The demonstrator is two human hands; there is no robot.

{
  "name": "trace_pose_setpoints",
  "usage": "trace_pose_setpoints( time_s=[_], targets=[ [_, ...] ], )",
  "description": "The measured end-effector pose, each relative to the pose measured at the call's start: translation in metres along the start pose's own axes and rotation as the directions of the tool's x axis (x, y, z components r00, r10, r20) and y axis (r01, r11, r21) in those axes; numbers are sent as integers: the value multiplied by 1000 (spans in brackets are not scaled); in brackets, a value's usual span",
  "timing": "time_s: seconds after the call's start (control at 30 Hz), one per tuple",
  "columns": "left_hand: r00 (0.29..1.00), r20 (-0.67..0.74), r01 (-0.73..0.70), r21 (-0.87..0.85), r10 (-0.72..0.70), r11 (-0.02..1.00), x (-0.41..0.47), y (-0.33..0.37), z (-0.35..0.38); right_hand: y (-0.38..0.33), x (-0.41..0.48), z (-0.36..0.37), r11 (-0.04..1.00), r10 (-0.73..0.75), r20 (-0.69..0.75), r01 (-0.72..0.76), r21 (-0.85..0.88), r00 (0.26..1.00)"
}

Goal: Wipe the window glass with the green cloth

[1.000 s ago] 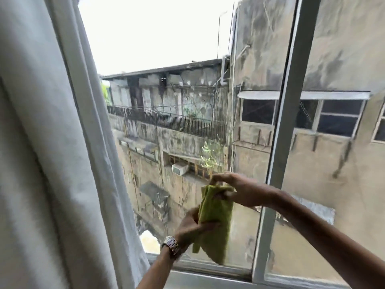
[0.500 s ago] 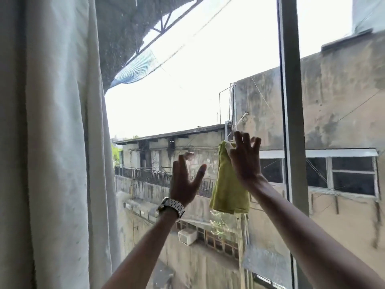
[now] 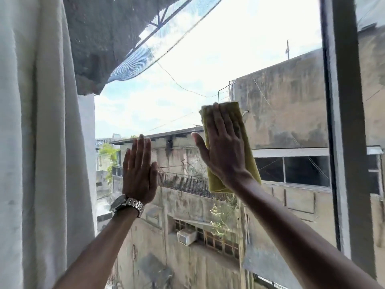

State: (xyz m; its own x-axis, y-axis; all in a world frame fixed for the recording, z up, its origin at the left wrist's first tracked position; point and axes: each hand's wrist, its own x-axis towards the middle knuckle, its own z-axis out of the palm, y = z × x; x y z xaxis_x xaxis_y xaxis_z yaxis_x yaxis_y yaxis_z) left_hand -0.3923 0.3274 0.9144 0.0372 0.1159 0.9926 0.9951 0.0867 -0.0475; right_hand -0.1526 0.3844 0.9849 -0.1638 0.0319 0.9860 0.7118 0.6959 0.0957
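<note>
Green folded cloth [image 3: 248,163] under flat right hand [image 3: 224,152]

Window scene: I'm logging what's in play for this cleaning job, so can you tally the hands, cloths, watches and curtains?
Hands: 2, left hand and right hand
Cloths: 1, green cloth
Watches: 1, wristwatch
Curtains: 1, curtain
Total: 5

No text, label, brand or number can be read here. A small pale sign [image 3: 100,142] sits on a distant building, to the left of the left hand [image 3: 139,174] and level with its fingertips; it bears dark marks too blurred to make out. The wristwatch [image 3: 127,205] just below that hand shows no legible marking.
</note>
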Motion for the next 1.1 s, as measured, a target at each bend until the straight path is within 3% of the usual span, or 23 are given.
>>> trace_pose_setpoints(
  time_s=[0.13, 0.23, 0.4, 0.47, 0.53, 0.6, 0.7, 0.9, 0.93, 1.0, 1.1],
  targets=[
    [999, -50, -17, -77, 13, 997, -2, -6, 3, -20, -20, 22, 973, -221, 49, 224, -49, 974],
    [997, -65, -47, -88, 42, 995, -2, -7, 3, -13, -64, 24, 918, -385, 159, 396, -38, 909],
    [998, -51, -49, -72, 45, 996, -2, -7, 0, 34, -153, 7, 680, -668, 365, 731, -55, 649],
    [998, -41, -45, -76, 42, 996, -2, -6, -2, 63, -152, -6, 561, -738, 413, 825, -67, 535],
    [998, -40, -43, -72, 40, 996, -3, -5, -2, 85, -131, -16, 510, -761, 442, 859, -48, 476],
    [998, -44, -46, -69, 43, 997, -3, -5, -1, 97, -100, -20, 539, -745, 428, 840, -68, 512],
    [997, -58, -52, -63, 49, 997, -3, -7, 2, 95, -40, -24, 665, -656, 338, 729, -163, 674],
    [996, -69, -57, -57, 53, 997, -3, -10, 4, 20, 35, -2, 932, -325, 91, 335, -141, 941],
    [997, -67, -54, -59, 50, 997, -3, -10, 4, 7, 34, 3, 950, -281, 74, 289, -122, 957],
    [997, -61, -56, -61, 52, 997, -4, -10, 3, -9, 20, 10, 933, -337, 110, 348, -96, 935],
    [998, -53, -49, -72, 45, 996, -4, -10, 1, -3, -31, 17, 777, -596, 244, 626, -66, 765]
  ],
)
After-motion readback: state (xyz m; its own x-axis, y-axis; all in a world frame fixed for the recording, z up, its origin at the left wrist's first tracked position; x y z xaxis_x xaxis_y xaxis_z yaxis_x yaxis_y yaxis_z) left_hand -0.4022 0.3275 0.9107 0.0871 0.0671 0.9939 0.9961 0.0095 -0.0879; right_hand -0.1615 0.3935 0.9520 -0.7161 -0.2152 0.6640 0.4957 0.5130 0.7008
